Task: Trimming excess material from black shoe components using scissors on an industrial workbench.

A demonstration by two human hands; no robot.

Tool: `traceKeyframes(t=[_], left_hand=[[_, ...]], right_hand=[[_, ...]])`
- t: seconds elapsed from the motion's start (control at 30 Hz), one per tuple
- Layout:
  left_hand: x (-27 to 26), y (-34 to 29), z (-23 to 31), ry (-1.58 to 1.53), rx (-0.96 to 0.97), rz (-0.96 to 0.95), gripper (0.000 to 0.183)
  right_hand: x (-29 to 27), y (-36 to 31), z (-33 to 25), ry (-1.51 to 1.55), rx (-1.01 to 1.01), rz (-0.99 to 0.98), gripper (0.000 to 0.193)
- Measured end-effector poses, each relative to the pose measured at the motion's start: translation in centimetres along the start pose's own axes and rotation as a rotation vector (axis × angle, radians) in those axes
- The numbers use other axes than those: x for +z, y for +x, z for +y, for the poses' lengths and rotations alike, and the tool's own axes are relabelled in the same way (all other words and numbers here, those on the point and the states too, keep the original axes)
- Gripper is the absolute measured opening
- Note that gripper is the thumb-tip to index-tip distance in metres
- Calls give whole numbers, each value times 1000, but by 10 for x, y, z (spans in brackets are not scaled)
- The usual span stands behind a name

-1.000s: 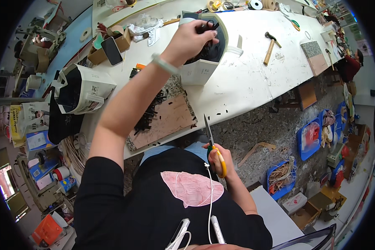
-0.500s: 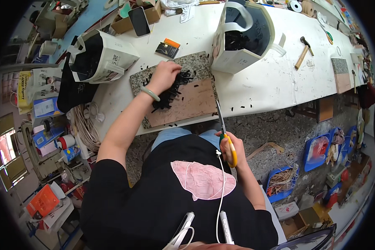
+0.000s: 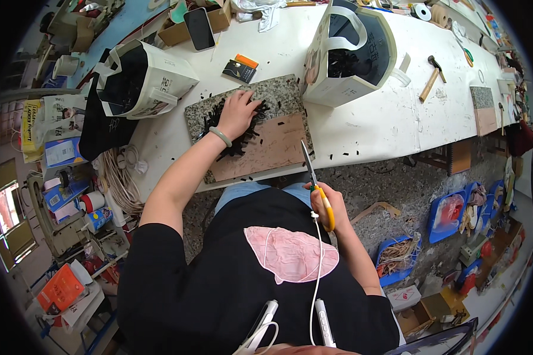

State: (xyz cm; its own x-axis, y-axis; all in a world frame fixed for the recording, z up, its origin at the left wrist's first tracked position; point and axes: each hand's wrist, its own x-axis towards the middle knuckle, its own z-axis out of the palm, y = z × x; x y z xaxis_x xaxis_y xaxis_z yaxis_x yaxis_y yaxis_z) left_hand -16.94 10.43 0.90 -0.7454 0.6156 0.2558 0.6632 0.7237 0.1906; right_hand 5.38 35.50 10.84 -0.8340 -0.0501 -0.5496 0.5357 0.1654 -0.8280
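A hammer (image 3: pixel 431 77) lies on the white table (image 3: pixel 373 127) near a phone (image 3: pixel 199 28) and cardboard boxes (image 3: pixel 177 32)

Counts on and around the worktop (image 3: pixel 373 127)

Two hands: left hand (image 3: pixel 238 112), right hand (image 3: pixel 327 205). One pair of scissors (image 3: pixel 314 180). One stone slab (image 3: pixel 278 94), one brown board (image 3: pixel 266 148), one heap of black strips (image 3: pixel 246 133), pieces too many to count. Two white bags (image 3: pixel 151 80) (image 3: pixel 352 50). One phone (image 3: pixel 199 28). One hammer (image 3: pixel 431 76). Two blue bins (image 3: pixel 450 216) (image 3: pixel 397 257).
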Motion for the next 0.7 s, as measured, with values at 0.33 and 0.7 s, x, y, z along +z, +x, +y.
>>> traceKeyframes(t=[0.33, 0.7], left_hand=[[36, 5, -19, 192, 198, -413, 20], [-63, 12, 41, -805, -427, -217, 15]], right_hand=[[-5, 5, -3, -52, -24, -11, 35], [-10, 8, -3, -31, 24, -42, 43]])
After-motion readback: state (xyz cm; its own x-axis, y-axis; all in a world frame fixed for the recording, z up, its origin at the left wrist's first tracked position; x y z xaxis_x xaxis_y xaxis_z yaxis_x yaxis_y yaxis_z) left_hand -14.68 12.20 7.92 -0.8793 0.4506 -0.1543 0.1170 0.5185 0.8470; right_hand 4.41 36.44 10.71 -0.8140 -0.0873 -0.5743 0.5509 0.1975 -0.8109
